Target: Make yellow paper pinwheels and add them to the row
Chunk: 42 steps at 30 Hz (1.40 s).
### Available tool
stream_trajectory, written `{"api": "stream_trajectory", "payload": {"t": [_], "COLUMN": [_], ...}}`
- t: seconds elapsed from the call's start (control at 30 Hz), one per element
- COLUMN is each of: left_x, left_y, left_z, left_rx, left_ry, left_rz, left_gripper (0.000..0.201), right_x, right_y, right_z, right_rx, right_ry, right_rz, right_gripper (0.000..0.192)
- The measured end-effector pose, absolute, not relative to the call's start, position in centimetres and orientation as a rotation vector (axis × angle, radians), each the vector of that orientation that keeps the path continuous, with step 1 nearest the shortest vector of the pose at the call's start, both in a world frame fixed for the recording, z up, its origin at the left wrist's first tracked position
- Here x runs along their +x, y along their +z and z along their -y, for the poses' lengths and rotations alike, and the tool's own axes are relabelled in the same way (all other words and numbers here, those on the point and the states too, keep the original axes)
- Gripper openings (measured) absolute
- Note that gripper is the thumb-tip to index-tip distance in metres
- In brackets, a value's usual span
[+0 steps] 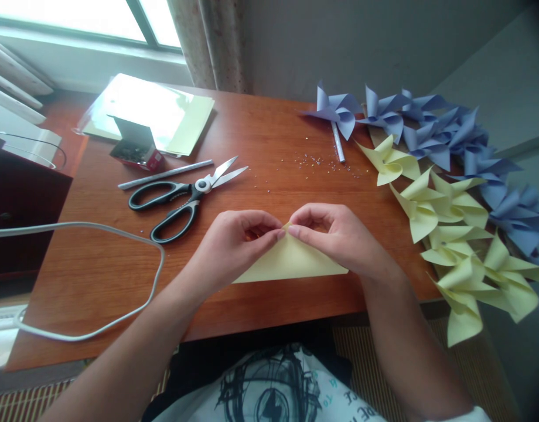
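Note:
A sheet of yellow paper (291, 261), folded into a triangle, stands between my hands at the front of the table. Its peak is pinched from the left by the thumb and fingers of my left hand (238, 240). From the other side my right hand (340, 234) pinches the same peak, fingertips almost touching the left ones. The paper's long edge runs along the bottom, towards me. Black-handled scissors (202, 186) lie with blades parted, just beyond my left hand.
Yellow pinwheels (421, 199) and purple pinwheels (445, 132) crowd the right side. A silvery stick (166, 174) lies by a small open box (137, 146). Paper sheets in a clear sleeve (142, 111) are at the back left. A white cable (157, 275) loops at left.

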State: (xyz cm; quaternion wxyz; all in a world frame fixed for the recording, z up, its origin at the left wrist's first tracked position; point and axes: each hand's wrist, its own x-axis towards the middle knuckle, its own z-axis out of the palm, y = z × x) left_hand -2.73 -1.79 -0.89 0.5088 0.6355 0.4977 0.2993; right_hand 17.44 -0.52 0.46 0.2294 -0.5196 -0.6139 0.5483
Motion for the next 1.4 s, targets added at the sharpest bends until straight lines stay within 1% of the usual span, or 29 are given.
{"api": "stream_trajectory", "payload": {"t": [1.4], "left_x": [-2.78], "left_y": [-0.86], "left_z": [1.79], "left_rx": [1.512], "left_ry": [0.714], "left_rz": [-1.196], "left_gripper": [0.019], "right_x": [17.48], "right_y": [0.46], "right_z": [0.54], "right_rx": [-1.4], "right_ry": [1.491], "right_rz": [1.694], "right_gripper": [0.012]}}
